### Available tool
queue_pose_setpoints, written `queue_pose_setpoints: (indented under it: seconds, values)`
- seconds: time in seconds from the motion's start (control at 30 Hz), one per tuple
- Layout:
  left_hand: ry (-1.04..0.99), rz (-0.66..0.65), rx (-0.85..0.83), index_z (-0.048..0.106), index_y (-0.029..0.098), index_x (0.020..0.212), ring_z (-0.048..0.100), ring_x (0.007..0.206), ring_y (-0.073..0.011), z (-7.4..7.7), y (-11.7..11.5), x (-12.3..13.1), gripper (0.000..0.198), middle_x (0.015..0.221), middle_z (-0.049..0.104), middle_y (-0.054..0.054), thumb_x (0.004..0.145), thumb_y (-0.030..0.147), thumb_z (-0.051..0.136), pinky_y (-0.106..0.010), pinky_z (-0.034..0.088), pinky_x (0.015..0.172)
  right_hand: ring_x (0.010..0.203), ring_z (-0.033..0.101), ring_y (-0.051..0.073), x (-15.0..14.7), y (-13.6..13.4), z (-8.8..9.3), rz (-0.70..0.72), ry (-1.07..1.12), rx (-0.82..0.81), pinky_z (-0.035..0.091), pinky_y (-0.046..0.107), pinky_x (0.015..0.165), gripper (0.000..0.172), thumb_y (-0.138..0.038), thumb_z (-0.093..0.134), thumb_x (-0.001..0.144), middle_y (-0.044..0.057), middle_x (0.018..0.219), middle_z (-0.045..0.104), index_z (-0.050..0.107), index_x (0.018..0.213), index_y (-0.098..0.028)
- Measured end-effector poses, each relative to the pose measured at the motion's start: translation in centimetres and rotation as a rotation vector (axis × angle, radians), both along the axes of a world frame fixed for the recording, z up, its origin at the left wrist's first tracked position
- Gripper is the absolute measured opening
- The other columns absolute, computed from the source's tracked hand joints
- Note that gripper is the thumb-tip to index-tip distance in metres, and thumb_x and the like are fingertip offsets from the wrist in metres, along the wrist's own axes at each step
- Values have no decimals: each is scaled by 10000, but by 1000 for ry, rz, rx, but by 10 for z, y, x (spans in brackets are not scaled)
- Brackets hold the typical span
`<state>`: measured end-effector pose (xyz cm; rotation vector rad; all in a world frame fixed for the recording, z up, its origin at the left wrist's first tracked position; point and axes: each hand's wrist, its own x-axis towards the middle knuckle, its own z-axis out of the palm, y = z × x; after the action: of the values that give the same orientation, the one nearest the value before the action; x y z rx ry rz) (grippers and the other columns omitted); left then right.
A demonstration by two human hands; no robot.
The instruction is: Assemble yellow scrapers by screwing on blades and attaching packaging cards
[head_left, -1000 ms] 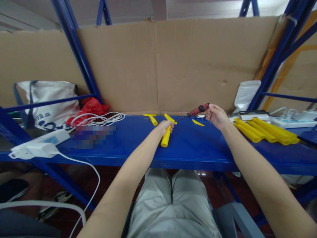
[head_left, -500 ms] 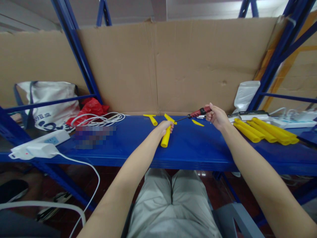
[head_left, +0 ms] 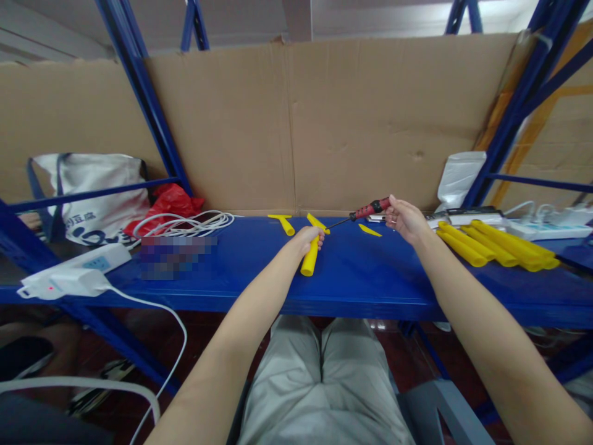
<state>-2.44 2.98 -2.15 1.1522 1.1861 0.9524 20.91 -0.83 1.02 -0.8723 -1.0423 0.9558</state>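
Note:
Over the middle of the blue shelf, my left hand (head_left: 312, 238) is closed around a yellow T-shaped piece (head_left: 309, 262), its tubular handle pointing toward me. My right hand (head_left: 406, 220) pinches the end of the red-and-black handle of a screwdriver (head_left: 370, 210). The screwdriver's thin shaft slants down to the left, and its tip meets the yellow piece near my left fingers; the exact contact is hidden. Behind and left of my left hand lies another yellow T-shaped piece (head_left: 287, 225). A flat, pointed yellow piece (head_left: 369, 230) rests below the screwdriver handle.
Several yellow tubes (head_left: 500, 245) lie at the right beside a white power strip (head_left: 551, 230). At the left are a coiled white cable (head_left: 204, 224), a red plastic bag (head_left: 172, 203), a cloth bag (head_left: 92, 191) and another power strip (head_left: 74, 272). A cardboard panel (head_left: 296, 123) closes the back.
My right fingers have shifted slightly on the screwdriver's handle end, and the handle has moved a little to the left. My left hand and the yellow piece stay in place.

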Motion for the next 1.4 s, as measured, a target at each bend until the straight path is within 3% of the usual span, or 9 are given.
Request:
queue_pose_setpoints:
  seconds: [0.23, 0.47, 0.8, 0.97, 1.27, 1.4]
  values:
    - [6, -8, -41, 491, 168, 638, 336, 377, -60, 4, -4, 0, 161, 431, 404, 35, 764, 75, 531, -202, 290, 413, 346, 409, 73, 1, 4, 0, -23, 31, -94, 345, 187, 332, 308, -394, 675, 741, -47, 413, 457, 460, 640, -199]
    - [10, 1, -52, 478, 165, 654, 335, 374, -57, 6, -6, 0, 165, 433, 402, 42, 778, 59, 494, -194, 290, 416, 306, 364, 71, 0, 3, -1, -39, -17, -51, 309, 184, 314, 284, -449, 652, 753, -70, 357, 389, 550, 703, -189]
    - [7, 5, -29, 549, 158, 733, 359, 392, -77, 1, -1, 1, 44, 425, 418, 25, 753, 121, 562, -216, 313, 418, 426, 551, 95, -4, -6, 5, 53, 12, 24, 434, 187, 413, 240, -423, 600, 815, -13, 530, 602, 594, 850, -186]
    - [15, 3, -34, 566, 150, 750, 363, 394, -81, 1, 0, 2, 28, 418, 412, 22, 756, 124, 559, -216, 311, 419, 417, 536, 79, -5, -5, 4, 32, 21, 39, 423, 175, 404, 218, -388, 592, 830, -15, 564, 618, 557, 765, -183]
    - [30, 10, -34, 570, 146, 749, 360, 397, -84, 0, 0, 1, 50, 414, 410, 22, 772, 109, 545, -224, 323, 431, 416, 453, 59, -4, -4, 2, 39, 31, 39, 368, 165, 370, 303, -417, 731, 695, -57, 510, 494, 532, 683, -187]
    - [35, 8, -28, 567, 142, 757, 364, 400, -83, 0, 1, 1, 39, 409, 406, 25, 778, 117, 547, -219, 327, 434, 430, 447, 61, -5, -4, 3, 20, 55, -3, 369, 172, 372, 292, -371, 730, 703, -53, 525, 492, 512, 659, -182]
